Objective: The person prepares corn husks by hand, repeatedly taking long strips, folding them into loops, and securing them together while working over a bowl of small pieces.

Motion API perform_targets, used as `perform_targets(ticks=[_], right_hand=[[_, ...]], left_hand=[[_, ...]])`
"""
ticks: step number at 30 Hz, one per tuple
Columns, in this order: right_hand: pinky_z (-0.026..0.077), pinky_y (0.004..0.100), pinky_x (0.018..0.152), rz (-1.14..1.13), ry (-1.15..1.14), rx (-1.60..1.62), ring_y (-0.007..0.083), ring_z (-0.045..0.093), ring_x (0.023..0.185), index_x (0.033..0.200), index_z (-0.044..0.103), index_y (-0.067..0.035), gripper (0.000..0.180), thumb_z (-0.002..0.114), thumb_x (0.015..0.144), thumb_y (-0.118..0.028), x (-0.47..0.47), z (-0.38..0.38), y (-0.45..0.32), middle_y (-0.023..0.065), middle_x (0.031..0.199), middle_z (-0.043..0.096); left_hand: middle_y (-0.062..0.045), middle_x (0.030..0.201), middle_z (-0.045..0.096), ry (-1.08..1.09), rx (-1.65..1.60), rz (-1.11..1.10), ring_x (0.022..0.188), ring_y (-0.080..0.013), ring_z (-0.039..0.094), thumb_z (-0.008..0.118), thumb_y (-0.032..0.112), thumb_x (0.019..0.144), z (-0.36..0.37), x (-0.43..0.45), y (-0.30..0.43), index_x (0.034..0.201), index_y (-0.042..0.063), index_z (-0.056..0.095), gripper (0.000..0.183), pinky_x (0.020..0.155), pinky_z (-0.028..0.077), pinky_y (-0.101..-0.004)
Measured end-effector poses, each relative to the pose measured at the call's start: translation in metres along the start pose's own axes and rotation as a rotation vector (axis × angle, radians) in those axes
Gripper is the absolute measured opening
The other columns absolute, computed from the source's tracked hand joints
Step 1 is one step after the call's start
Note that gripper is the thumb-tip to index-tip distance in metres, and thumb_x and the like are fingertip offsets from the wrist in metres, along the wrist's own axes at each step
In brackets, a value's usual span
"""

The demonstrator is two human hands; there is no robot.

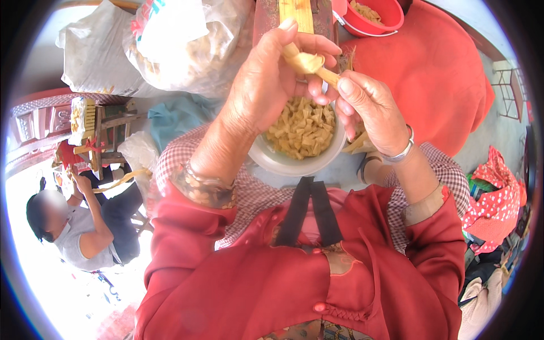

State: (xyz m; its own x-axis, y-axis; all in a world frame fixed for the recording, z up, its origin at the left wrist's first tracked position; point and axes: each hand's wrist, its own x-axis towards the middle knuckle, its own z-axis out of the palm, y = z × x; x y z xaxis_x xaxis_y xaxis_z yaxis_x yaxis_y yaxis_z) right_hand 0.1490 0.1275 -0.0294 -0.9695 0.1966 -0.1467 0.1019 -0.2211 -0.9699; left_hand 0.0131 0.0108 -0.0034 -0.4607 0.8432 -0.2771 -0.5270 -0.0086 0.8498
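A flat, pale-yellow strip of dried leaf or husk point(307, 63), folded over itself in the middle, is stretched between both hands. My left hand point(265, 78) holds its upper end, palm turned up and fingers curled behind it. The lower end is pinched between thumb and fingers of my right hand point(372, 108), which has a silver bracelet point(401, 148) at the wrist. Beneath the hands stands a whitish round bowl point(293, 168) with many small folded yellow pieces point(304, 129) in it. My left hand and forearm hide part of the bowl.
Beyond the hands is a worn wooden bench point(267, 17) with yellow strips point(296, 17) on it. A red bucket point(393, 17) holds more yellow pieces. Filled plastic bags point(187, 55) stand upper left; red cloth point(425, 76) spreads right. Another person point(91, 229) sits at left, handling a strip.
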Motion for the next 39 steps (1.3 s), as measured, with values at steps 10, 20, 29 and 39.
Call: perform_targets(ticks=[10, 20, 29, 39], right_hand=[[0.037, 0.0209, 0.044, -0.012, 0.141, -0.209, 0.0061, 0.046, 0.046, 0.089, 0.058, -0.005, 0.027, 0.049, 0.095, -0.029, 0.01, 0.0, 0.003, -0.0006, 0.059, 0.05], [0.038, 0.0244, 0.053, -0.302, 0.172, -0.432, 0.0091, 0.046, 0.056, 0.072, 0.056, -0.001, 0.029, 0.053, 0.092, -0.021, 0.006, -0.002, -0.019, 0.0035, 0.061, 0.052], [0.037, 0.0253, 0.053, -0.43, 0.269, -0.665, 0.0098, 0.043, 0.056, 0.07, 0.054, -0.001, 0.035, 0.052, 0.093, -0.028, 0.053, -0.032, -0.057, 0.0029, 0.06, 0.049], [0.037, 0.0311, 0.052, -0.399, 0.361, -0.879, 0.0117, 0.045, 0.055, 0.069, 0.055, -0.002, 0.039, 0.054, 0.091, -0.034, 0.106, -0.063, -0.014, 0.0023, 0.059, 0.05]], left_hand=[[0.0, 0.061, 0.049, -0.042, 0.346, 0.009, 0.043, -0.0036, 0.034, 0.056, 0.034, 0.089, -0.002, -0.006, 0.008, 0.096, 0.0, 0.06, 0.035, 0.041, 0.034, -0.0194], [0.004, 0.062, 0.046, 0.009, 0.009, 0.093, 0.051, -0.0037, 0.039, 0.061, 0.007, 0.083, -0.03, -0.014, 0.037, 0.086, 0.006, 0.06, 0.003, 0.044, 0.037, -0.0212], [0.005, 0.062, 0.042, 0.066, 0.121, 0.253, 0.051, -0.0038, 0.036, 0.06, 0.013, 0.085, -0.026, 0.029, 0.066, 0.089, 0.005, 0.059, 0.009, 0.046, 0.037, -0.0217], [0.004, 0.067, 0.049, 0.293, 0.716, 0.341, 0.057, -0.0029, 0.043, 0.056, 0.019, 0.087, -0.049, 0.085, 0.043, 0.088, 0.005, 0.057, 0.014, 0.05, 0.04, -0.0209]])
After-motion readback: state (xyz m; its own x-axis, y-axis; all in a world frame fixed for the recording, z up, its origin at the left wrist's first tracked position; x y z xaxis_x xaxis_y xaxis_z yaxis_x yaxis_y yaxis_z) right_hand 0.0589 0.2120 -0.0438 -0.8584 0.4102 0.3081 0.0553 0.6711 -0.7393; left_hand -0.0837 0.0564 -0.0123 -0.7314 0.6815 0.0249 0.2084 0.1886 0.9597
